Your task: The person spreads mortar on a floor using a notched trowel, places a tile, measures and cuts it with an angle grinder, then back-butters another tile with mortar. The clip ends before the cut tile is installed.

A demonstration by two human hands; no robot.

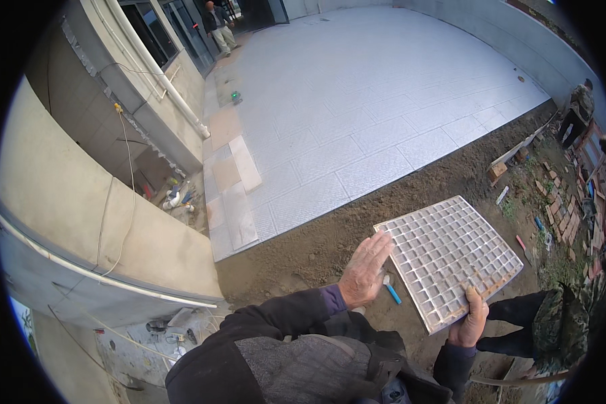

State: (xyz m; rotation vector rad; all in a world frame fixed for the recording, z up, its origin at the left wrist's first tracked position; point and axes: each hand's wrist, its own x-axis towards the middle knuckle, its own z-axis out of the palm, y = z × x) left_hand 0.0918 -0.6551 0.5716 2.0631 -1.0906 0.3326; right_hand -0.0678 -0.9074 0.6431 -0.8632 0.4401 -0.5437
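A square tile [451, 259] with a raised grid on its pale back is tilted in front of me, grid side up. My right hand [471, 320] grips its near right edge, the thumb over the grid and the other fingers underneath, largely hidden. Against the tile's left edge is my left hand [365, 273], its fingers stretched out and side by side; whether they press on the edge I cannot tell. On the soil just below that hand lies a small tool with a blue handle [392, 292] and a pale head.
Grey paving [357, 114] covers the yard ahead, bordered by bare soil [316, 246]. Beige slabs [236, 215] line the left wall [101, 209]. One person [220, 28] stands far back, another [577, 114] at right. Someone in camouflage [560, 326] is close by. Bricks [562, 212] lie right.
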